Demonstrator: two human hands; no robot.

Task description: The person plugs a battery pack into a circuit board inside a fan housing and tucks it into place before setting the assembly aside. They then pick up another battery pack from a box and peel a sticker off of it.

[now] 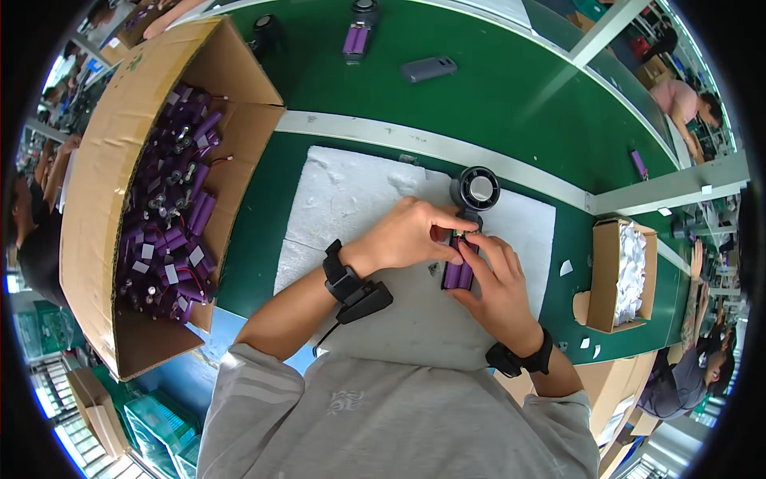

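A black handheld fan point(477, 190) lies on the white foam sheet point(335, 191), its round head pointing away from me. Its handle is uncovered, and a pair of purple battery cells point(457, 275) shows inside. My left hand point(411, 231) is closed on the upper handle, thumb and index finger pinching near the small circuit board. From the other side my right hand point(501, 283) grips the handle, fingertips by the board and thumb beside the cells. Whatever small part or wire lies between the fingertips is hidden.
At left a large cardboard box point(96, 199) holds many purple battery packs with wires. A smaller box point(604, 275) of white pieces stands at right. Beyond the metal rail point(383, 132) lie another opened fan point(357, 36) and a grey cover point(429, 69). Other people work around.
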